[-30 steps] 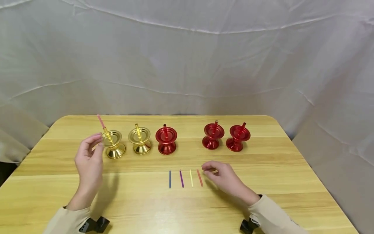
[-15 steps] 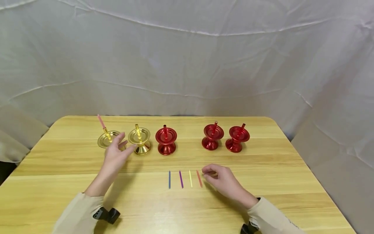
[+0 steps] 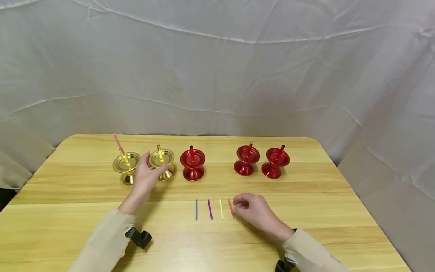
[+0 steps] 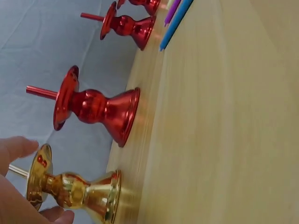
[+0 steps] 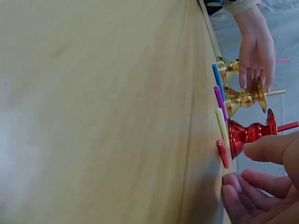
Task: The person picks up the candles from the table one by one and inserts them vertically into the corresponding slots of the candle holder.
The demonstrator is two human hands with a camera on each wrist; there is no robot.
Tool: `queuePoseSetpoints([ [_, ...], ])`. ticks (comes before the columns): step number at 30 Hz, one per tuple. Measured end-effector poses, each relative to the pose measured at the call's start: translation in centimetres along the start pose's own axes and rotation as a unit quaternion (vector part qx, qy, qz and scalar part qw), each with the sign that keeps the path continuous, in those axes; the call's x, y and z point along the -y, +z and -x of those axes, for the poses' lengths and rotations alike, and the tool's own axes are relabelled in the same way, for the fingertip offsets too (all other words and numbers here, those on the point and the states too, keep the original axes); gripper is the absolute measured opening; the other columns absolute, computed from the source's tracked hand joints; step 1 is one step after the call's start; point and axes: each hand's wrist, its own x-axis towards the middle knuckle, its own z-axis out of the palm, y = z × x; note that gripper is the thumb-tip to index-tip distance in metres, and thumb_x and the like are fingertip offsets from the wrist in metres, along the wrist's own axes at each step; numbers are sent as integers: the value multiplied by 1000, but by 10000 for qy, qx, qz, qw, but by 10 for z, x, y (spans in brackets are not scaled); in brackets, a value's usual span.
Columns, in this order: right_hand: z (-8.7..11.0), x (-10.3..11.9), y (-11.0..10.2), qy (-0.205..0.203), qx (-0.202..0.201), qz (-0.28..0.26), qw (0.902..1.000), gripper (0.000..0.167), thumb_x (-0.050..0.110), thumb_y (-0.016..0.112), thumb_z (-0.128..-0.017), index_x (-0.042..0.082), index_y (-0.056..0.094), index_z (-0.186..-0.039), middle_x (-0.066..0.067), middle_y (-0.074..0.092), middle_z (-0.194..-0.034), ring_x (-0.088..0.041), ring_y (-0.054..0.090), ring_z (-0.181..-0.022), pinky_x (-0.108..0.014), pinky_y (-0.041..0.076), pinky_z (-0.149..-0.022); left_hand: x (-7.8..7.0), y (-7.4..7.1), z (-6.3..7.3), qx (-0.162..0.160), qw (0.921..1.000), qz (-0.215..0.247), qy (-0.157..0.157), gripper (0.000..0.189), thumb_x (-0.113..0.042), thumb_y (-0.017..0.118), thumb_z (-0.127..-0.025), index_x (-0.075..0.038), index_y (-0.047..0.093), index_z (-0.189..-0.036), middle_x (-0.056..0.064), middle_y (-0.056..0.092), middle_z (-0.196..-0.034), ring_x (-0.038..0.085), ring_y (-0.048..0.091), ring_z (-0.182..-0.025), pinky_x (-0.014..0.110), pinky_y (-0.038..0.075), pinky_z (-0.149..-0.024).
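My left hand (image 3: 145, 178) is at the second gold candle holder (image 3: 167, 174), thumb at the front of its dish and fingers spread along its left side. The left wrist view shows the thumb and fingers around the dish of this gold candle holder (image 4: 72, 190), without a closed grip. Left of it, another gold candle holder (image 3: 126, 163) carries an upright pink candle (image 3: 117, 141). My right hand (image 3: 255, 212) hovers beside the orange-red candle (image 3: 231, 208), thumb and loosely bent fingers apart. In the right wrist view that candle (image 5: 223, 154) lies just beyond the fingertips.
Yellow (image 3: 221, 209), purple (image 3: 210, 210) and blue (image 3: 196, 210) candles lie in a row left of the orange-red one. Behind them stands a red candle holder (image 3: 193, 162), with two more red holders (image 3: 246, 160) farther right. A pale curtain (image 3: 217, 75) hangs behind the table.
My left hand has moved right from the gold holder with the pink candle to the second gold holder. My right hand has shifted slightly left, closer to the orange-red candle.
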Motion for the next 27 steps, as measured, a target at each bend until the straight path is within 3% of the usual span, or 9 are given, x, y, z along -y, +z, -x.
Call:
queuePoseSetpoints([
  [11,-13,5,4,460,49,236,9987,20,10,80,-76,0,71,-91,3,62,-76,-9,56,-71,-23,50,-67,1,-3,-5,177,9992,332,-133,88,-12,69,-89,0,10,-153,20,12,-158,33,15,-143,39,19,-115],
  [19,-18,13,6,172,236,861,9959,14,4,79,-75,7,65,-75,5,54,-68,-9,48,-66,-23,44,-60,4,-4,-5,184,9987,433,-204,88,-12,69,-89,-3,11,-154,19,12,-158,34,15,-143,39,20,-115],
  [27,-19,16,6,91,371,1116,9930,13,-4,71,-81,6,65,-74,5,56,-68,-10,49,-63,-22,45,-57,5,-5,-6,209,9983,480,-246,88,-13,70,-89,-4,11,-154,19,11,-158,33,14,-144,39,18,-115],
])
